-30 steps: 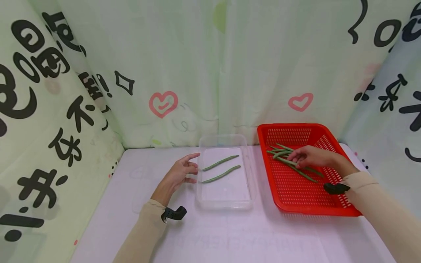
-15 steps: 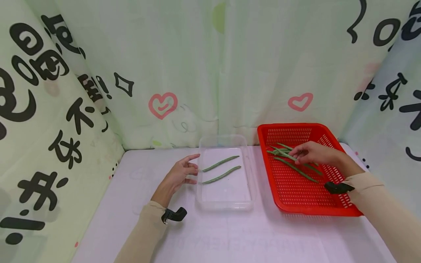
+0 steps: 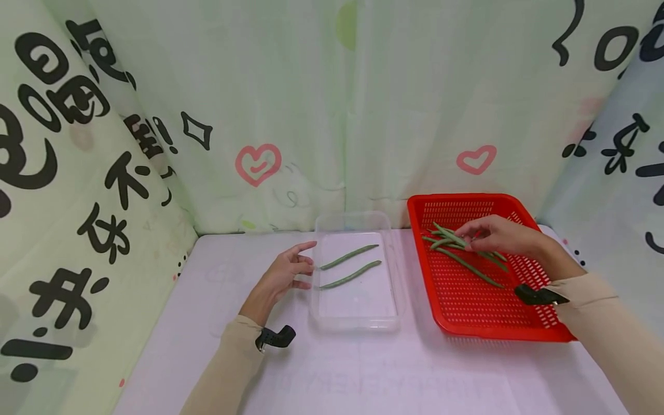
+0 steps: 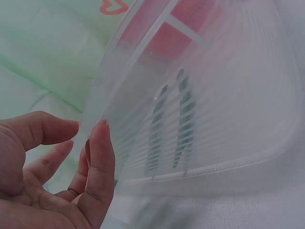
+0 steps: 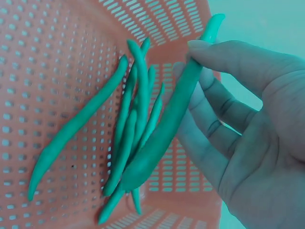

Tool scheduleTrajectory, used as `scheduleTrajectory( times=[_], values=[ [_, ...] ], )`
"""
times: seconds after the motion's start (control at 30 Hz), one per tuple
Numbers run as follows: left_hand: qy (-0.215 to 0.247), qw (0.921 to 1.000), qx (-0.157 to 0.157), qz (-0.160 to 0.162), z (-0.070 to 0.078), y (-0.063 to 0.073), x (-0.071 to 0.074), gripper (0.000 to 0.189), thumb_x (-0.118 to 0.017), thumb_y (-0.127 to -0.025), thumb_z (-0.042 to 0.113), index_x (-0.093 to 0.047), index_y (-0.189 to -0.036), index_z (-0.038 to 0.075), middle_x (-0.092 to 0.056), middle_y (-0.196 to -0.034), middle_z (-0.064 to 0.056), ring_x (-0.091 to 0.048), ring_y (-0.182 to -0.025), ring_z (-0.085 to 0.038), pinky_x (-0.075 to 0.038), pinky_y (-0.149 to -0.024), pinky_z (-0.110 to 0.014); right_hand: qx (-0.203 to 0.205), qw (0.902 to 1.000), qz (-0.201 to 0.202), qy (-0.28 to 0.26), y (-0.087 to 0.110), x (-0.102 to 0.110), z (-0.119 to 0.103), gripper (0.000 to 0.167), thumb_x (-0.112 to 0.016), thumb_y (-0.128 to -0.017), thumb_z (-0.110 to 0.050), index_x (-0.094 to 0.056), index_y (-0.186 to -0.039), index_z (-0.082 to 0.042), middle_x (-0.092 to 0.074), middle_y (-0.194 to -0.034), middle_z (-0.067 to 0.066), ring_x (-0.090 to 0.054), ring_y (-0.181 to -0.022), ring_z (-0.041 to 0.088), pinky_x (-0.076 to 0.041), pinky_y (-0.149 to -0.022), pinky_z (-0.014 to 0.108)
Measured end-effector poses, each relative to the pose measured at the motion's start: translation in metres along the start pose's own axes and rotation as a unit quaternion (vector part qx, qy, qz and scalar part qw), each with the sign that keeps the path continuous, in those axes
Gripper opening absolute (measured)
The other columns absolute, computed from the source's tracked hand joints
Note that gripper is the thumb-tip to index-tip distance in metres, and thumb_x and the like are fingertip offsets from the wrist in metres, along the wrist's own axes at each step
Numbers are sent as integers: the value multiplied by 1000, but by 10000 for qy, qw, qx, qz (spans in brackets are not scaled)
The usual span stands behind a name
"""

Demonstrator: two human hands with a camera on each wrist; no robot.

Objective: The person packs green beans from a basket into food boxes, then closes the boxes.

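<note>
My right hand [image 3: 500, 235] is over the red basket [image 3: 441, 311] and pinches one green bean [image 5: 167, 117] between thumb and fingertips. The bean slants above a pile of several more green beans [image 5: 126, 138]; another bean [image 3: 469, 267] lies apart on the basket floor. To the left stands a clear plastic box [image 3: 358, 324], with two green beans [image 3: 350, 256] lying in it, roughly parallel. My left hand [image 3: 282, 274] is at the box's left wall, fingers loosely bent and nothing in them. In the left wrist view its fingertips [image 4: 100, 131] are right by the box's side.
Box and basket stand side by side on a table with a pale cloth [image 3: 332, 374]. Behind them hangs a light green printed curtain [image 3: 363, 115], with further printed cloth [image 3: 52, 230] at the left and right. Each wrist wears a black strap device [image 3: 277, 337].
My right hand has drawn a green bean from the pile and lifted it slightly, moving up and a little right. The left hand stays by the box.
</note>
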State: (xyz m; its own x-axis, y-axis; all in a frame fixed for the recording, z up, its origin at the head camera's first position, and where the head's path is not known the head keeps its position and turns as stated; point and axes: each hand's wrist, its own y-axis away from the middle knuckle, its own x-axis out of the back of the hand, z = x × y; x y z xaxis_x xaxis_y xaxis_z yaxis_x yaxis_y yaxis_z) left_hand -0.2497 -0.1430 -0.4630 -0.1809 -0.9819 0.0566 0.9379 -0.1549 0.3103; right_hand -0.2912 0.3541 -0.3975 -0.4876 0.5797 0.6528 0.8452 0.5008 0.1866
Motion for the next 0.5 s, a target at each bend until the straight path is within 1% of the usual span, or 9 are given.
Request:
scheduleTrajectory(
  times=[0.13, 0.27, 0.37, 0.5],
  values=[
    [-12, 10000, -57, -28, 0, 0, 0, 54, -61, -98, 4, -55, -146, 28, -58, -106, -9, -60, -96, -28, -61, -68, -35, -38, 9999, 113, 52, 1, -2, -12, 37, -74, -92, -13, -67, -127, -2, -68, -109, 19, -61, -90, 22, -58, -73, 30],
    [-10, 10000, -31, -31, 1, 0, 1, 54, -62, -97, 5, -56, -145, 29, -58, -107, -9, -61, -97, -29, -61, -68, -35, -10, 9996, 253, 80, 0, -4, -21, 32, -74, -92, -10, -70, -123, -3, -70, -109, 20, -63, -89, 30, -58, -72, 31],
    [-17, 10000, -30, -24, 0, 0, 1, 54, -63, -97, 5, -56, -145, 30, -58, -108, -9, -61, -98, -29, -61, -68, -34, 70, 9993, 351, 137, -1, -5, -24, 29, -74, -92, -10, -71, -120, -4, -71, -108, 18, -63, -89, 29, -58, -72, 31],
    [-21, 10000, -46, -25, -1, -1, 0, 55, -62, -97, 4, -56, -146, 29, -58, -108, -9, -61, -97, -28, -61, -68, -34, 143, 9987, 419, 250, -1, -6, -28, 29, -76, -91, -13, -72, -120, -8, -72, -109, 15, -62, -90, 21, -59, -73, 33]
  ],
)
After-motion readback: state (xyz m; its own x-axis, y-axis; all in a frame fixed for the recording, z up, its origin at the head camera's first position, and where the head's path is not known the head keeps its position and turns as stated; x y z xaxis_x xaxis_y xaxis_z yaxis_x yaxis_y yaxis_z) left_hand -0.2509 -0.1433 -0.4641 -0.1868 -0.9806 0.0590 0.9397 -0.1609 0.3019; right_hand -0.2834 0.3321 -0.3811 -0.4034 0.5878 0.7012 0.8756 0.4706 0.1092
